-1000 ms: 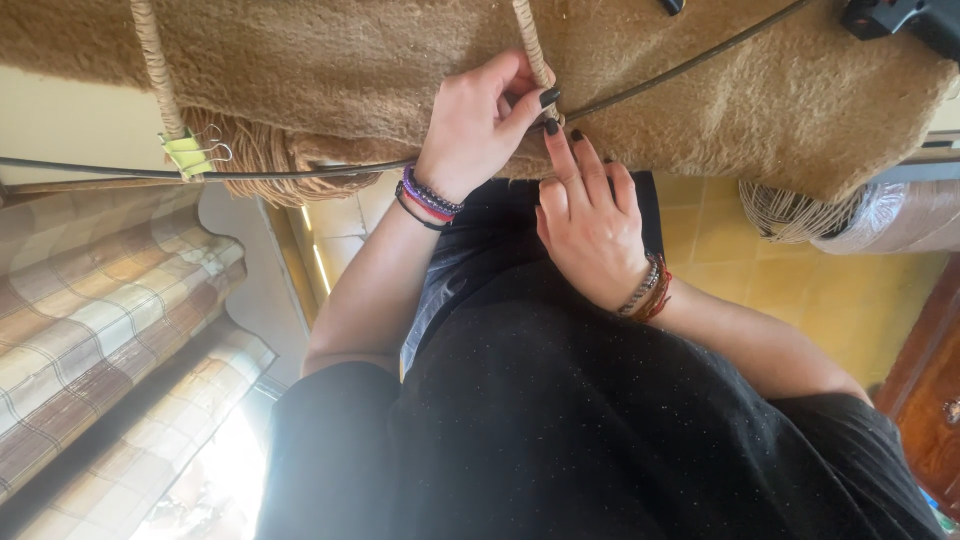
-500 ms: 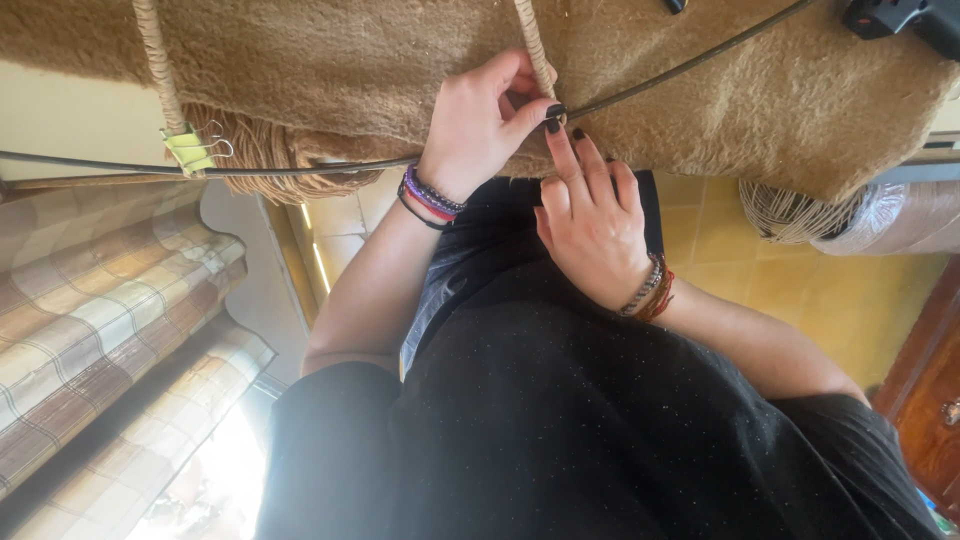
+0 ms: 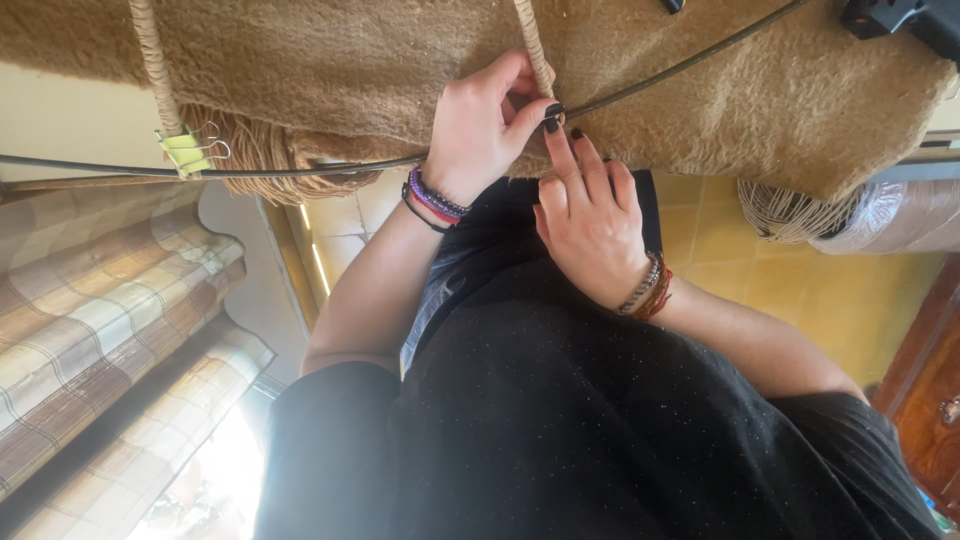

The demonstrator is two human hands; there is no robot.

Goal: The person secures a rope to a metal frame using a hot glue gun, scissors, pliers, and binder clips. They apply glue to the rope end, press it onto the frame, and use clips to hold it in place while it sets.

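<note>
Cord (image 3: 533,45), pale, twine-wrapped: upper centre of frame, running down over a brown blanket (image 3: 700,100) to where it crosses a dark wire (image 3: 300,170).

Left hand (image 3: 485,135): fingers closed on cord at the crossing, thumb and forefinger pinched together, nails dark. Beaded bracelets at wrist.

Right hand (image 3: 590,215): forefinger straight, tip touching the crossing just beside the left thumb; other fingers half-curled, gripping nothing. Bracelets at wrist.

Handling, judged: cord light, pliant, rough enough not to slip; best taken close above the wire, where it is already pinched. Wire thin, springy, likely to shift if pressed.

Adjacent: second cord (image 3: 150,60), upper left, with yellow-green clip (image 3: 185,150) at the wire; twine coil (image 3: 790,210), right, below blanket edge; plaid fabric (image 3: 100,320), lower left; yellow tiled floor (image 3: 800,290).
</note>
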